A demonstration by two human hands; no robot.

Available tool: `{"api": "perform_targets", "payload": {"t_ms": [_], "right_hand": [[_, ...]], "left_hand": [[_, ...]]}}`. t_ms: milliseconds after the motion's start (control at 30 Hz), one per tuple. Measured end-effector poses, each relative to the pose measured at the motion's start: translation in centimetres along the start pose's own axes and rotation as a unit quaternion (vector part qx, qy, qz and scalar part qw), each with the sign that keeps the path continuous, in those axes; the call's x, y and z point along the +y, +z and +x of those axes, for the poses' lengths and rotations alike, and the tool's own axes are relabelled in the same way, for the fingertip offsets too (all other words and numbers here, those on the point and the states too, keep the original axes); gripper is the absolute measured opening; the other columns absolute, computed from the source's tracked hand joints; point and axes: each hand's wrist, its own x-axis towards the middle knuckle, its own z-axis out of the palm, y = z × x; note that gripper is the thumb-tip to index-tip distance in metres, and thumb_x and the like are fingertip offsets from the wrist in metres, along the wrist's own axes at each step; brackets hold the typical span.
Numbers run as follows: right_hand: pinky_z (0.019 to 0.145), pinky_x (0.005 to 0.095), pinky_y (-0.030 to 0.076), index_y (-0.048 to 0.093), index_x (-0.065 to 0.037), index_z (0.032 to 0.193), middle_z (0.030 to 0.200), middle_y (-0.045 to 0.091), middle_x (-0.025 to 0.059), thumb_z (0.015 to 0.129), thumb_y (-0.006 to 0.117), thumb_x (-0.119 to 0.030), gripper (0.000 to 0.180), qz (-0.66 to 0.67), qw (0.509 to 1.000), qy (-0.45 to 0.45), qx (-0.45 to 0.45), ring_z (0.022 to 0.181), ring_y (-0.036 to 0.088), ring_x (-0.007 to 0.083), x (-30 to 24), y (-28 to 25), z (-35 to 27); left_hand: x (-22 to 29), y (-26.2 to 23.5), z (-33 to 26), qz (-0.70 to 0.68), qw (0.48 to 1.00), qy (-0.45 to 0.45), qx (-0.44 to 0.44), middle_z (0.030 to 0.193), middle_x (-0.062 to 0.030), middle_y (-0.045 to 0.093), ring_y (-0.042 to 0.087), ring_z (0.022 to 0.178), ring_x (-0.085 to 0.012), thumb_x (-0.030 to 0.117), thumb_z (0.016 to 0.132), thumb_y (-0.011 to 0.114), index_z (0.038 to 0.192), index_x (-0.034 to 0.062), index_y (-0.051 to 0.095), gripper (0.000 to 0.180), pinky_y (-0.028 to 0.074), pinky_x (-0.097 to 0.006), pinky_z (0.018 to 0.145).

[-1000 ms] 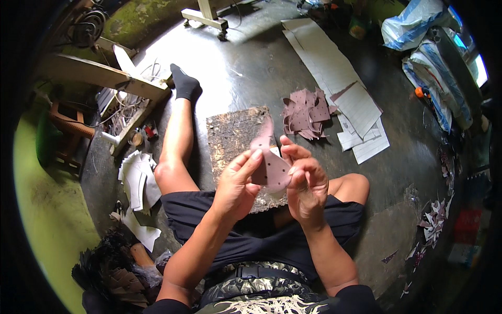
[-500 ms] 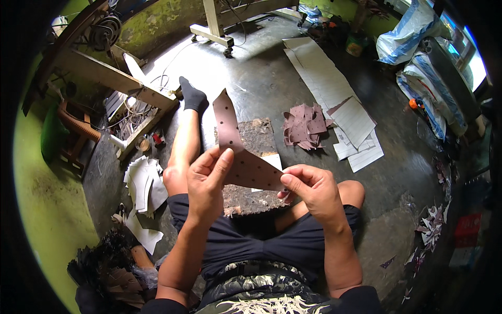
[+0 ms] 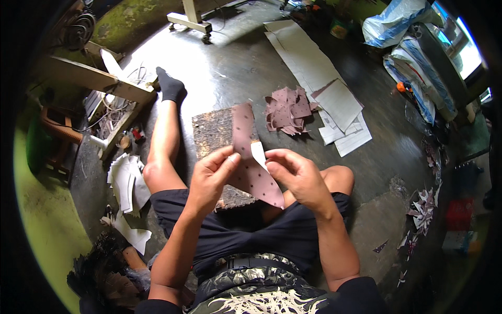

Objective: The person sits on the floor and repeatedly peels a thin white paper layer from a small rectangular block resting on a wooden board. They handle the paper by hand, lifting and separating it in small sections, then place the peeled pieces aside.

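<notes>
A curved strip of dusty-pink material with dark dots [image 3: 256,180] is pinched near its middle by my left hand [image 3: 212,172], between thumb and fingertips. Its upper arm stretches over a worn, rough board [image 3: 212,131] between my legs, and its pointed lower end hangs toward my right thigh. My right hand [image 3: 298,178] hovers just right of the strip, fingers bent and thumb apart, with nothing visible in its grasp. A white piece [image 3: 259,154] shows between the strip and my right fingertips; whether those fingertips touch it is unclear.
Beyond the board lies a pile of similar dotted pink pieces [image 3: 287,110], beside long white sheets [image 3: 308,57]. White cut pieces [image 3: 128,180] rest left of my knee. A wooden frame [image 3: 99,78] stands at the left. Scraps [image 3: 426,209] litter the right side.
My right hand has let go of the strip's lower end, which now hangs down. My left hand still pinches the strip, now turned. The whole view has shifted slightly.
</notes>
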Motion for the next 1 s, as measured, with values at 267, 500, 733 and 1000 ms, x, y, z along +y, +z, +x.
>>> {"api": "perform_targets", "payload": {"t_ms": [267,500,733,1000], "right_hand": [[0.079,0.0211,0.054,0.079,-0.001,0.123,0.103,0.076,-0.0043,0.112,0.078,-0.012,0.015,-0.002,0.997,0.014,0.077,0.088,0.065,0.0020,5.7,-6.1,6.7],[0.079,0.0259,0.057,0.077,-0.001,0.126,0.102,0.077,-0.0007,0.110,0.081,-0.016,0.022,0.030,0.977,-0.002,0.210,0.085,0.069,0.0075,12.2,-15.7,19.9],[0.076,0.0288,0.056,0.076,0.002,0.128,0.098,0.075,0.0016,0.109,0.079,-0.020,0.029,-0.188,0.923,0.009,0.336,0.083,0.069,0.0108,16.0,-17.7,20.4],[0.119,0.0389,0.055,0.040,-0.003,0.167,0.154,0.060,0.0110,0.109,0.083,-0.021,0.075,0.314,0.944,-0.016,-0.097,0.142,0.062,0.0204,8.6,2.0,0.5]], "left_hand": [[-4.0,0.8,0.3,0.146,0.989,-0.022,-0.030,0.137,-0.0101,0.079,0.074,0.122,-0.0140,0.016,0.118,0.071,0.159,-0.0028,0.063,0.046,0.061,-0.032,0.104],[-4.2,0.8,-2.6,0.248,0.963,0.031,-0.102,0.127,-0.0136,0.085,0.081,0.117,-0.0247,0.013,0.109,0.080,0.134,0.0038,0.083,0.027,0.062,-0.038,0.103],[-4.9,1.0,-2.7,0.275,0.949,0.074,-0.138,0.132,-0.0148,0.082,0.080,0.120,-0.0313,0.012,0.105,0.083,0.134,0.0053,0.082,0.029,0.063,-0.040,0.105],[-4.4,3.0,-1.8,0.252,0.923,0.245,-0.155,0.175,-0.0095,0.058,0.039,0.171,-0.0444,0.040,0.094,0.093,0.155,0.0253,0.077,0.064,0.015,-0.070,0.138]]}}
